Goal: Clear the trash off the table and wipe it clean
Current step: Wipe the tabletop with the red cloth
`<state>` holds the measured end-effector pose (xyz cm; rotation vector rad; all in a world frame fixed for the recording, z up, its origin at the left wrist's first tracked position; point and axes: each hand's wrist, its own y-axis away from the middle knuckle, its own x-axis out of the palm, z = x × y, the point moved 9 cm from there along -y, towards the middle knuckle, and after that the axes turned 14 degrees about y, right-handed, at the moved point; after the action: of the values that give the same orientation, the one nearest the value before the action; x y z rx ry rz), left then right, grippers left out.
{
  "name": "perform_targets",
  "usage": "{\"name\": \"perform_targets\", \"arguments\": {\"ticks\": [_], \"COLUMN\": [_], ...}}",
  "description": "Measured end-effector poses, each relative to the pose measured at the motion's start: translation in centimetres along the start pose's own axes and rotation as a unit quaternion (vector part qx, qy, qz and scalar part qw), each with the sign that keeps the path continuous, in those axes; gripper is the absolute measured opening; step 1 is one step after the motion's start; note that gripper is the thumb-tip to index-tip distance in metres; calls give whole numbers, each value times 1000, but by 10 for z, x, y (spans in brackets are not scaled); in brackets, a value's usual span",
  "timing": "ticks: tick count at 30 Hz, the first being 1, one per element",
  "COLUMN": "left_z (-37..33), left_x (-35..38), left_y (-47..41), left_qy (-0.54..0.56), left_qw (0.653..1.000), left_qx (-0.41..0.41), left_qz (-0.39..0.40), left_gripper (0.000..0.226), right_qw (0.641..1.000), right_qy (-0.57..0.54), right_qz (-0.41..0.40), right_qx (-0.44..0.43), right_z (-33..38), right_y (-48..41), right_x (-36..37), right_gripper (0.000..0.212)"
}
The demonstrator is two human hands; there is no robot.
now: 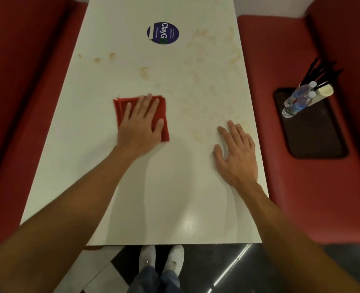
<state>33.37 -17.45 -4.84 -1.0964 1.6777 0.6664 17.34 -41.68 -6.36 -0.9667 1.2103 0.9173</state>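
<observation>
A long white table (pixel 94 187) stretches away from me, with brownish stains (pixel 204 66) over its far and right parts. My left hand (pixel 141 125) presses flat, fingers spread, on a folded red cloth (pixel 164 115) at the table's left middle. My right hand (pixel 236 153) lies flat and open on the table near its right edge, holding nothing. The near part of the table looks free of stains and shiny.
A round blue sticker (pixel 163 33) is stuck on the far table. Red bench seats (pixel 280 49) run along both sides. On the right seat a dark tray (pixel 314 134) holds two plastic water bottles (pixel 297 100), a cup and several black utensils. My shoes (pixel 161 259) stand below the near edge.
</observation>
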Motion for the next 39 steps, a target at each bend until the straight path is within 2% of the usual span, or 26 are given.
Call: {"name": "perform_targets", "arguments": {"ticks": [3,4,6,9,13,15,18,21,24,27,29,32,34,36,39], "left_z": [0,-19,-57,-48,4,-9,-64,-56,-19,-29,-67,-113,-117,-103,-72], "left_x": [6,9,21,22,4,11,26,24,10,21,33,43,42,39,27], "left_y": [-55,-60,-42,5,-38,-60,-32,16,-7,-36,-22,34,71,90,74], "left_qy": [7,4,3,19,-3,6,7,9,-4,1,-3,16,27,23,7], "left_qw": [997,998,1000,995,1000,1000,999,994,999,999,999,1000,999,999,995], "left_qx": [-74,-63,14,92,3,-29,37,106,42,-46,-52,-6,2,-11,-95], "left_qz": [-10,-7,16,37,5,3,25,37,18,8,2,3,22,20,-28], "left_gripper": [72,71,69,66,69,72,69,64,66,70,71,69,68,67,68], "right_qw": [1000,1000,1000,1000,1000,1000,1000,1000,1000,1000,997,980,986,995,997], "right_qy": [4,2,0,-5,-8,-7,-7,-13,-19,-27,-70,-193,-157,-92,-66], "right_qz": [-7,-8,-8,-10,-14,-19,-23,-21,-17,-11,-11,-40,-51,-29,8], "right_qx": [0,0,0,-3,0,-2,-4,-6,-3,-3,-6,19,24,4,-27], "right_z": [1,0,0,1,2,2,1,2,1,-1,-2,-21,-39,-51,-54], "right_y": [0,-1,0,-1,-1,-1,-1,0,0,0,1,-3,-9,-17,-18], "right_x": [-1,-1,-2,-4,-4,-4,-5,-5,-4,-3,-4,-17,-22,-16,-1], "right_gripper": [56,56,57,57,57,57,57,57,57,57,57,57,57,60,61]}}
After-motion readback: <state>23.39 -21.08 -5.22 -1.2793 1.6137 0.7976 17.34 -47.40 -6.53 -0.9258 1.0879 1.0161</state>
